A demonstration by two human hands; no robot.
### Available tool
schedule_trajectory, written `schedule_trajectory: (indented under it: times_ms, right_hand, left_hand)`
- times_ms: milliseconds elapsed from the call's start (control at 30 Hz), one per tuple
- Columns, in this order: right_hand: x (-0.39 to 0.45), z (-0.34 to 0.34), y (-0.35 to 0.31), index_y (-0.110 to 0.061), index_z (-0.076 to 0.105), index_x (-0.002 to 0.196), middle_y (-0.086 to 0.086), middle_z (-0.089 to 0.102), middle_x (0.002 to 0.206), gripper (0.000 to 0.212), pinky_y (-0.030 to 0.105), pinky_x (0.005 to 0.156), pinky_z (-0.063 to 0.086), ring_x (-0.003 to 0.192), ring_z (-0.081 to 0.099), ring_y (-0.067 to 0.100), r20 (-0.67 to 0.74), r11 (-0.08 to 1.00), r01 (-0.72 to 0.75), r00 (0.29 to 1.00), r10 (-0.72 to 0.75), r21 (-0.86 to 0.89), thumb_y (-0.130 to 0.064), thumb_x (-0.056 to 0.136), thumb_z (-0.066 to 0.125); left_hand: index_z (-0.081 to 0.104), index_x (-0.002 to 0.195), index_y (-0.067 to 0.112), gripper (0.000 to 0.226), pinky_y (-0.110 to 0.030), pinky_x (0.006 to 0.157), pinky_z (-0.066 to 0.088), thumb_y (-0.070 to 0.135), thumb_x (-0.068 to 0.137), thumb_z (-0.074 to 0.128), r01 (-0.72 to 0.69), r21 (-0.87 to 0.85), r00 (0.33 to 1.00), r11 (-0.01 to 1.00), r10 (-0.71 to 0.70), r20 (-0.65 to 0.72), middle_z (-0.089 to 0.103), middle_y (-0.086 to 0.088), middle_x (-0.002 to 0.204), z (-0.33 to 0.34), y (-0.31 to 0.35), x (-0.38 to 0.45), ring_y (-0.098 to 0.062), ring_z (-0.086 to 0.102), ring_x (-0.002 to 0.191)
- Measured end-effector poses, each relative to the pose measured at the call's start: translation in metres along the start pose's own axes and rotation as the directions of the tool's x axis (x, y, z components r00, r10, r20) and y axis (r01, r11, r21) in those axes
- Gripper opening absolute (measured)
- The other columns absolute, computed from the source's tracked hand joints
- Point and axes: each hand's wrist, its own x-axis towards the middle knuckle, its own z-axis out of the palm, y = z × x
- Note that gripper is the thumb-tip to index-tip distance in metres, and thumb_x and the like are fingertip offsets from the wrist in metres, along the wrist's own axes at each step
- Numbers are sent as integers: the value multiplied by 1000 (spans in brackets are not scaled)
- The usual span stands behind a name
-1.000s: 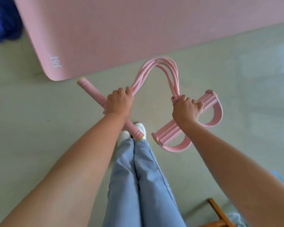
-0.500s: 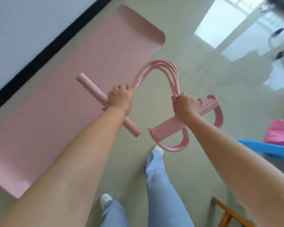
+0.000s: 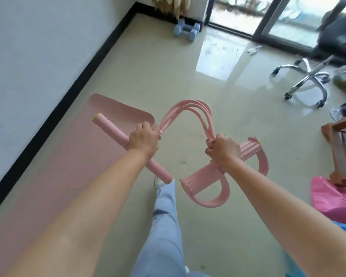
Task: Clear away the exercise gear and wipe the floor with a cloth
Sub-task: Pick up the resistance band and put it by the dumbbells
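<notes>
A: Held up off the floor (image 3: 168, 76), between both hands. Left hand (image 3: 143, 141) wrapped round the foam bar (image 3: 116, 130) of the pink pedal puller (image 3: 188, 140), near the middle where the tubes join. Right hand (image 3: 223, 149) clenched on the footplate end (image 3: 206, 172), with the tube ends bunched in the same grip.

B: And the tubes (image 3: 190, 107)?

A: Slack, arched up in a loop between the two fists. Probably rubbery and springy; likely to flop or snap back if stretched and let go. Light by the look of it, no strain showing in either wrist.

B: Best place to take hold?

A: Just where held now: the foam bar, soft and non-slip, and the stiff footplate with its two foot loops (image 3: 214, 196). Not by the tubes alone; would swing and tangle.

B: Rest of the gear?

A: Pink mat (image 3: 68, 166) lying flat along the wall edge of the floor, not yet rolled. Blue dumbbells (image 3: 187, 30) in the far corner by the door. Small rag (image 3: 253, 49) on the floor near the glass door, possibly the cloth; too small to tell for sure.

B: Watch for anything?

A: Glossy floor, maybe slick. Chair base (image 3: 306, 76) and wooden stool (image 3: 342, 148) off to the right.
</notes>
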Motion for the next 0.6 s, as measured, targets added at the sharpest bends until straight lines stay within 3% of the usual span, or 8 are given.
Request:
schedule_trajectory:
  times_ms: [200, 400, 600]
  right_hand:
    - [177, -100, -43, -1, 53, 109, 16, 62, 110, 32, 34, 80, 43, 102, 59, 32, 6, 987, -100, 995, 100, 123, -23, 86, 51]
    - [342, -180, -69, 0, 52, 108, 16, 62, 107, 31, 31, 73, 36, 100, 59, 32, -23, 987, -73, 997, 77, 146, -23, 86, 51]
    - [552, -249, -98, 0, 48, 111, 15, 58, 112, 31, 34, 77, 40, 101, 58, 31, -27, 997, 40, 999, -39, 65, -22, 89, 45]
  left_hand:
    - [33, 137, 10, 48, -39, 93, 42, 21, 93, 49, -78, -8, 997, 997, 78, 6, 42, -18, 129, -108, -6, 193, -33, 45, 118]
    - [31, 135, 9, 49, -36, 92, 43, 23, 92, 50, -75, 93, 997, 993, 75, 7, 40, -17, 129, -187, -15, 362, -30, 44, 118]
    - [32, 134, 9, 50, -34, 91, 45, 26, 92, 51, 16, 109, 1000, 994, -15, -7, 41, -16, 128, -256, -25, 560, -30, 45, 117]
